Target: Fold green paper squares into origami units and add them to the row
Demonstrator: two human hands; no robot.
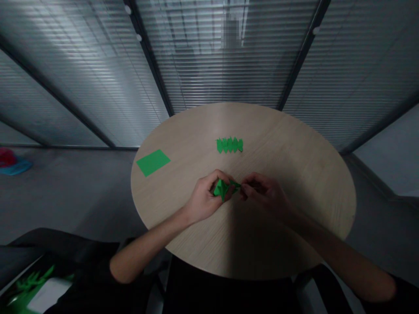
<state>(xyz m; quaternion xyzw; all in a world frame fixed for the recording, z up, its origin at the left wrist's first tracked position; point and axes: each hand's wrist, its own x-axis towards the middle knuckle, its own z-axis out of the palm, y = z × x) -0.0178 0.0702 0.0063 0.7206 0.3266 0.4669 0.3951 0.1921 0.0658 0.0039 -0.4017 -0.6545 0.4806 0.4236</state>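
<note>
Both hands are raised over a round pale wood table (281, 148). My left hand (204, 196) grips a folded piece of green paper (223, 189). My right hand (263, 195) pinches a narrow point of that paper with its fingertips, and the fingers partly hide the point. Farther back on the table lies a green folded strip (229, 145) with a zigzag outline, apart from both hands. A flat rectangular green paper sheet (152, 162) lies near the table's left edge, well left of my left hand.
A dark chair (65, 248) at lower left holds a blurred green and white item (39, 290). A red and blue object (11, 162) lies on the grey floor at far left. Glass walls with slatted blinds stand behind the table.
</note>
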